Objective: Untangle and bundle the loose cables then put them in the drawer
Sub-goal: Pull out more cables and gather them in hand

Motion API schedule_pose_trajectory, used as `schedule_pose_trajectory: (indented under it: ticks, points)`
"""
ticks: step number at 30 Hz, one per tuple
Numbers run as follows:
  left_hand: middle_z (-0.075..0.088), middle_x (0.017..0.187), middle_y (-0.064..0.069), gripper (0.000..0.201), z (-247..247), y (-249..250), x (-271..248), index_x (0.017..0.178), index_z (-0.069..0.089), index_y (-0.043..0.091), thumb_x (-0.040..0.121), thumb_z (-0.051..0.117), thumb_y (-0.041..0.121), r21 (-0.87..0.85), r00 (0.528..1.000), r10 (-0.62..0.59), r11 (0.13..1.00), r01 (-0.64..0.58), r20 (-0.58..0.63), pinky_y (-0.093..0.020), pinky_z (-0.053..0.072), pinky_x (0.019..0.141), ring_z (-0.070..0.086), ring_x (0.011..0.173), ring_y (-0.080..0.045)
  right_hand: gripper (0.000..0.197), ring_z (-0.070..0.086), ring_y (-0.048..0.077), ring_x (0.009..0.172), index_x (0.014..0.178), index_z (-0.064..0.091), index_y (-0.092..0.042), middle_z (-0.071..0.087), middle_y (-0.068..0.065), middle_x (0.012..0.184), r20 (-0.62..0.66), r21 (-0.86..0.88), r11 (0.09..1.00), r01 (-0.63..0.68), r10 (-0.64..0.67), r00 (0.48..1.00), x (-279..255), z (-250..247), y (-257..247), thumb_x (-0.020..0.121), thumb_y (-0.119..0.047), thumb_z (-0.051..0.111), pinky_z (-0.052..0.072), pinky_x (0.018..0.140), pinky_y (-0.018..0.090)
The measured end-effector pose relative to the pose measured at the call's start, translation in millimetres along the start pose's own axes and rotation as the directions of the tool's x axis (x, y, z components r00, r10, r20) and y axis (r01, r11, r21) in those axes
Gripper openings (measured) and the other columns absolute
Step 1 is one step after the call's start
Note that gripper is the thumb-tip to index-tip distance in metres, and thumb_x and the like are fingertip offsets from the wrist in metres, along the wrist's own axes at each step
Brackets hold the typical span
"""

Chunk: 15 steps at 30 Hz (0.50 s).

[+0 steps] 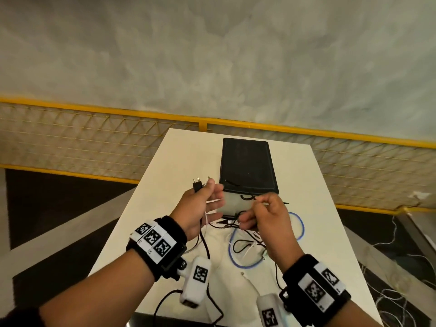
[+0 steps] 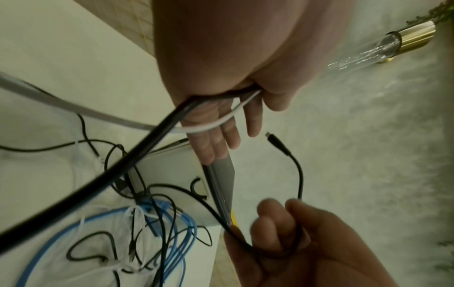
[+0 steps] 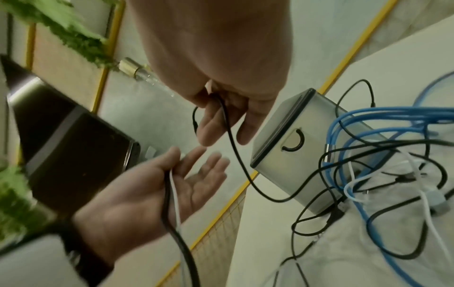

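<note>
**Cable sort, early stage: two ends in hand, tangle mostly intact**

While most of the lot lies knotted, I hold only a few strands clear of it. Landmark for all entries: the small drawer unit (image 1: 247, 171), dark-topped, standing on the white table (image 1: 184, 149).

- My left hand (image 1: 200, 204), raised just left of the drawer unit's front: thumb and forefinger pinch a thick black cable (image 2: 127, 169) and a white cable (image 2: 216, 122) together, the other fingers spread loose. The black plug (image 1: 197, 184) stands up above the fingers.
- My right hand (image 1: 266, 218), just before the drawer front: fingers curled round a thin black cable (image 3: 233, 151), whose small connector (image 2: 275, 138) hangs free.
- Blue cable (image 1: 238, 260): coiled on the table nearer me than the drawer unit, crossed by thin black and white leads.
- Drawer front (image 3: 290, 139), pale with a curved black handle: seems closed.

Status, by my reckoning: untangling begun, nothing bundled yet, nothing stowed. Remaining: free each lead, coil and tie, open drawer, deposit.
</note>
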<state>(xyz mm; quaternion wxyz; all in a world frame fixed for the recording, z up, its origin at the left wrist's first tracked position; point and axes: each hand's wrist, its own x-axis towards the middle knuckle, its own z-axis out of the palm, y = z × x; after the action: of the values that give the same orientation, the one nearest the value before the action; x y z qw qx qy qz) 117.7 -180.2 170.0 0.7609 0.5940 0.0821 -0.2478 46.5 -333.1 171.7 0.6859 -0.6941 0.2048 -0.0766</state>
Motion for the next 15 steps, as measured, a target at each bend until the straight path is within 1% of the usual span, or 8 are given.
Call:
schedule_pose_trajectory:
  ticks: [2, 6, 7, 9, 10, 12, 13, 15]
  points:
    - [0.072, 0.108, -0.010, 0.044, 11, -3, -2, 0.110, 0.069, 0.010, 0.098, 0.049, 0.047, -0.040, 0.998, -0.022, 0.999, 0.024, 0.053, -0.044, 0.054, 0.086, 0.071, 0.102, -0.026, 0.006, 0.066, 0.026, 0.051, 0.093, 0.049, -0.012, 0.071, 0.015, 0.064, 0.001, -0.038, 0.997, 0.062, -0.062, 0.998, -6, 2, 1, 0.097, -0.008, 0.047, 0.053, 0.053, 0.032]
    - [0.074, 0.113, -0.008, 0.045, 33, -7, -10, 0.112, 0.069, 0.011, 0.098, 0.046, 0.047, -0.078, 0.978, 0.003, 0.997, 0.013, 0.207, -0.033, 0.049, 0.056, 0.069, 0.075, -0.022, 0.013, 0.066, 0.024, 0.051, 0.087, 0.051, -0.020, 0.070, 0.013, 0.066, 0.127, -0.219, 0.964, 0.150, -0.124, 0.984, -17, 11, 7, 0.095, -0.010, 0.050, 0.054, 0.049, 0.030]
    - [0.074, 0.114, -0.007, 0.045, 36, -9, -12, 0.111, 0.070, 0.013, 0.095, 0.048, 0.048, -0.084, 0.970, 0.011, 0.996, 0.009, 0.241, -0.034, 0.049, 0.058, 0.070, 0.077, -0.023, 0.015, 0.064, 0.022, 0.049, 0.086, 0.051, -0.023, 0.069, 0.013, 0.066, 0.159, -0.262, 0.950, 0.168, -0.129, 0.979, -19, 11, 10, 0.095, -0.012, 0.050, 0.053, 0.048, 0.028]
    - [0.073, 0.115, -0.011, 0.043, 39, -13, -13, 0.108, 0.071, 0.011, 0.089, 0.053, 0.046, -0.103, 0.959, 0.036, 0.995, -0.007, 0.282, -0.038, 0.056, 0.071, 0.072, 0.098, -0.024, 0.017, 0.061, 0.017, 0.045, 0.084, 0.051, -0.027, 0.068, 0.011, 0.062, 0.185, -0.315, 0.927, 0.203, -0.150, 0.971, -22, 11, 15, 0.095, -0.014, 0.051, 0.051, 0.045, 0.026]
    - [0.073, 0.115, -0.014, 0.041, 39, -15, -13, 0.107, 0.071, 0.010, 0.090, 0.053, 0.043, -0.106, 0.956, 0.049, 0.994, -0.019, 0.289, -0.036, 0.057, 0.071, 0.071, 0.103, -0.024, 0.016, 0.060, 0.016, 0.044, 0.084, 0.051, -0.027, 0.068, 0.009, 0.061, 0.192, -0.326, 0.920, 0.216, -0.160, 0.968, -23, 9, 16, 0.095, -0.015, 0.052, 0.051, 0.045, 0.027]
    - [0.072, 0.111, -0.018, 0.036, 39, -17, -12, 0.105, 0.071, 0.007, 0.095, 0.051, 0.036, -0.121, 0.957, 0.070, 0.992, -0.037, 0.281, -0.030, 0.057, 0.059, 0.071, 0.095, -0.026, 0.017, 0.061, 0.012, 0.047, 0.084, 0.053, -0.027, 0.067, 0.004, 0.061, 0.199, -0.333, 0.912, 0.240, -0.181, 0.963, -21, 6, 21, 0.093, -0.014, 0.055, 0.051, 0.048, 0.025]
    - [0.072, 0.106, -0.019, 0.035, 39, -17, -11, 0.102, 0.070, 0.006, 0.095, 0.051, 0.035, -0.144, 0.959, 0.083, 0.989, -0.044, 0.271, -0.031, 0.058, 0.059, 0.070, 0.092, -0.028, 0.016, 0.062, 0.010, 0.052, 0.083, 0.055, -0.026, 0.067, 0.000, 0.064, 0.191, -0.360, 0.897, 0.257, -0.199, 0.961, -18, 2, 26, 0.092, -0.013, 0.058, 0.050, 0.051, 0.023]
    - [0.073, 0.092, -0.017, 0.036, 36, -15, -8, 0.092, 0.069, 0.005, 0.095, 0.050, 0.035, -0.207, 0.962, 0.108, 0.977, -0.056, 0.250, -0.038, 0.059, 0.078, 0.071, 0.092, -0.030, 0.009, 0.062, 0.010, 0.068, 0.080, 0.058, -0.020, 0.065, -0.004, 0.075, 0.140, -0.482, 0.833, 0.272, -0.233, 0.962, -10, -5, 37, 0.087, -0.016, 0.064, 0.048, 0.061, 0.024]
